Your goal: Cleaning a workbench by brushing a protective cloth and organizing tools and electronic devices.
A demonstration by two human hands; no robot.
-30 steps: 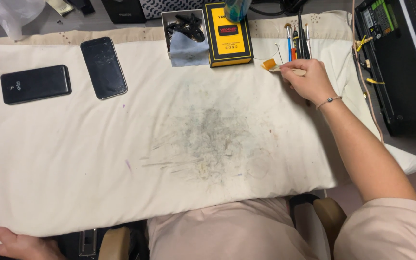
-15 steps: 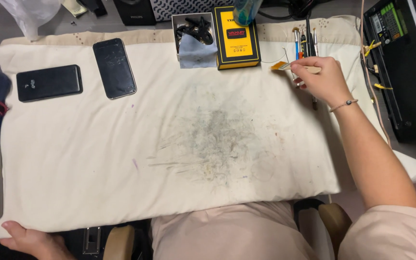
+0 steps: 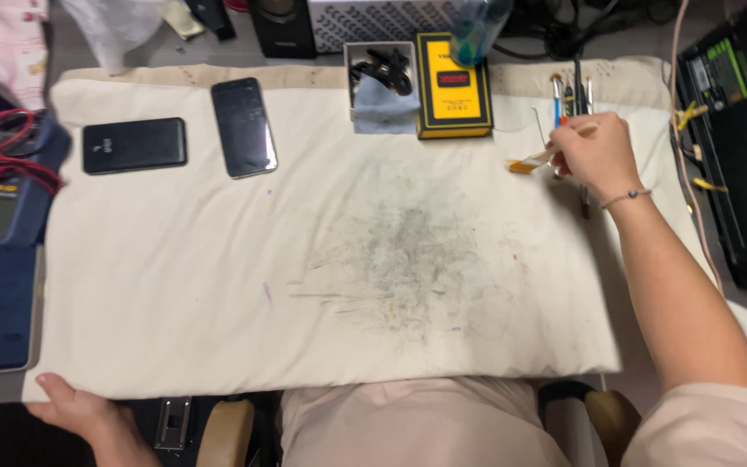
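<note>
1. Cloth (image 3: 218, 285): your left hand (image 3: 79, 413) rests at its near left corner, fingers hidden, so I cannot tell its grip. It looks soft, limp and light; take it by the edges.
2. Yellow box (image 3: 453, 86): it sits at the cloth's far edge.
3. Brush (image 3: 531, 162): your right hand (image 3: 594, 156) pinches its handle, right of the box. It looks light and stiff with soft bristles; hold mid-handle.
</note>
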